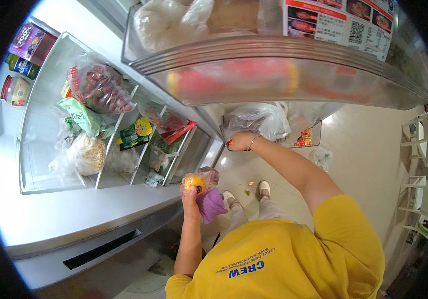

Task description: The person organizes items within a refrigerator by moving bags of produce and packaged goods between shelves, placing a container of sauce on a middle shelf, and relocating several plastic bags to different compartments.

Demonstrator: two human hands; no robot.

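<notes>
My left hand (190,202) is closed round a clear plastic bag (209,175) with an orange fruit (194,184) inside. A purple cloth (211,205) hangs against the same hand. My right hand (243,141), with a bracelet at the wrist, is closed at the front left corner of a low clear drawer (315,133); its fingertips are partly hidden. In that drawer lie a knotted white plastic bag (266,119) and small red and yellow packets (304,138).
Above, a clear upper drawer (294,84) juts out, holding bagged food and a labelled package (341,25). On the left, a divided clear bin (34,169) holds a bag of dark red fruit (102,89) and several pouches. A crumpled bag (320,158) and scraps lie on the floor. White chairs (426,129) stand right.
</notes>
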